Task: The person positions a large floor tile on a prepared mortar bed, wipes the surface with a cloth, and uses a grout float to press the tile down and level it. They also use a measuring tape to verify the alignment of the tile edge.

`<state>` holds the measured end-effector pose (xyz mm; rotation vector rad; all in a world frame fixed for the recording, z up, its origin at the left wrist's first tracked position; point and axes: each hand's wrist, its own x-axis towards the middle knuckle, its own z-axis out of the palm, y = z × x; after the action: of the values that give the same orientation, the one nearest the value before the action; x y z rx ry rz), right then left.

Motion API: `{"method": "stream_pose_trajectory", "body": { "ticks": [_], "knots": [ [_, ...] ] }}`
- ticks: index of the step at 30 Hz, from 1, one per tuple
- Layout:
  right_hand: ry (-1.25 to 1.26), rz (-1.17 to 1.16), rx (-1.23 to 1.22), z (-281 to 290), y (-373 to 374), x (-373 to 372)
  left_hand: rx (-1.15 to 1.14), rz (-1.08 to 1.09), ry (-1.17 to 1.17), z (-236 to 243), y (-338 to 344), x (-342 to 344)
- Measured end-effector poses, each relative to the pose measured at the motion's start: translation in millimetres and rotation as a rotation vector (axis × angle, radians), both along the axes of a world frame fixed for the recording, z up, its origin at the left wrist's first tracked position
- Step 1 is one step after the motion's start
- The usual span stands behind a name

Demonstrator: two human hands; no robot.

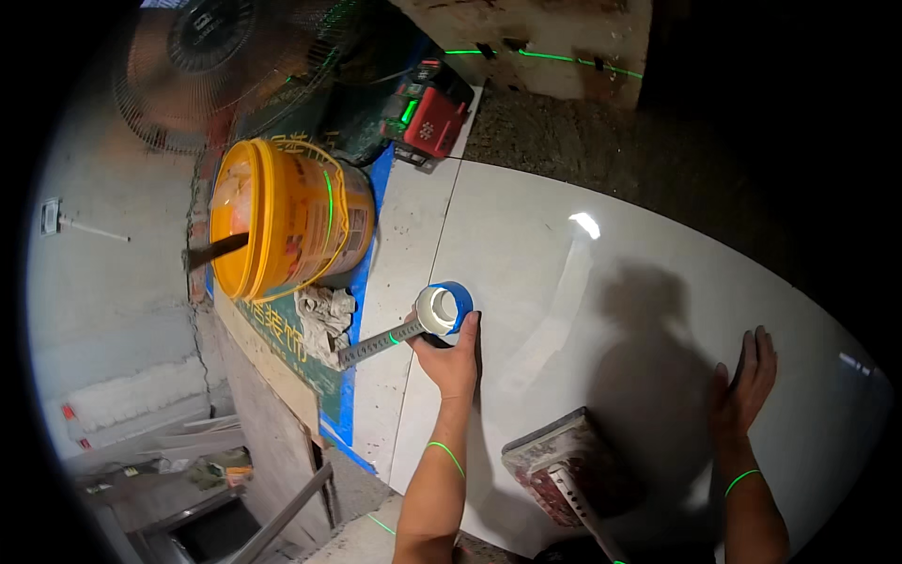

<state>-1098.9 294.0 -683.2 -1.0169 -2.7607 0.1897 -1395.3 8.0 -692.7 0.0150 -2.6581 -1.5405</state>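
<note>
Nearest the lens, a notched trowel [561, 467] is seen lying on the large white tile [564, 291] by its near edge, between the two forearms. A round white-and-blue tool with a grey metal handle [427, 320] is gripped by the left hand [453, 352], fingers curled around it, at the tile's left edge. The right hand [744, 381] is laid flat, fingers spread, on the tile's right part, holding nothing. An orange bucket [287, 221] with a printed label is stood beyond the left edge, a crumpled rag [324, 315] beside it. Much bare tile surface is left between the hands.
</note>
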Motion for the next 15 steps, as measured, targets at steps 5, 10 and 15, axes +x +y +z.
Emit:
{"method": "stream_pose_trajectory", "body": {
  "ticks": [5,10,15],
  "knots": [
    [-0.010,0.028,-0.047,1,5,-2,-0.021,0.035,-0.034,0,7,0],
    [-0.037,0.027,-0.068,0,9,0,-0.002,0.065,-0.044,-1,12,1],
    [-0.065,0.002,-0.091,-3,7,6,0.003,0.063,-0.028,-4,8,3]
  ]
}}
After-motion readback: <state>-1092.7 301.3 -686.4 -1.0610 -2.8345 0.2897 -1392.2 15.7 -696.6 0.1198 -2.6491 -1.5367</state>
